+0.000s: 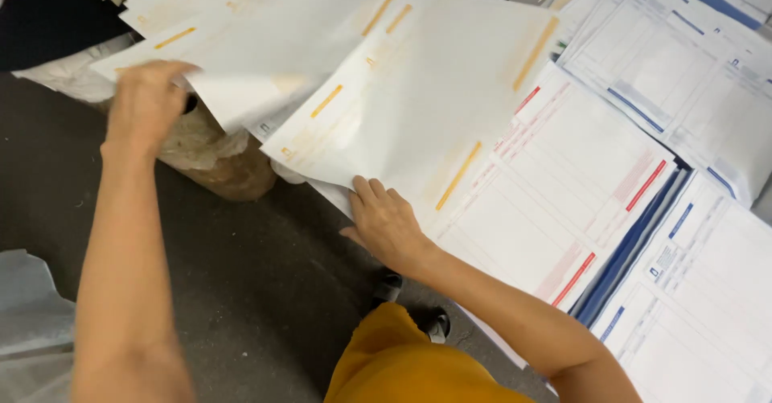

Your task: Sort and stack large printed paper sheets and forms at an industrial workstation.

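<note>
Fingers of your left hand (145, 101) are pinched shut on the far corner of a big white sheet with yellow bars (265, 57), and it hangs up in the air. Fingers of your right hand (386, 224) lie flat and spread on the near corner of another yellow-barred sheet (418, 113). They press it down and grip nothing.

Start with the biggest thing, the counter (482, 339). It is covered in paper, and its near edge runs right by your right hand. Sheets there could slide off onto the dark floor (257, 290) if you push them that way.

Next come the piles. A stack of red-lined forms (579, 186) sits just beside your right hand, and blue-lined forms (700, 290) lie past it, with more at the back. A quick swing of the lifted sheet could make wind and nudge the top pages crooked.

Then the lifted sheet itself. You hold it by one corner only, so it may bend, crease or tear if you tug hard.

Last, the small spot under your right hand. If you lift those fingers too soon, that sheet may come up with the other one. A lumpy brown bundle (217, 162) sits under the papers near your left hand, and a page could snag on it.
</note>
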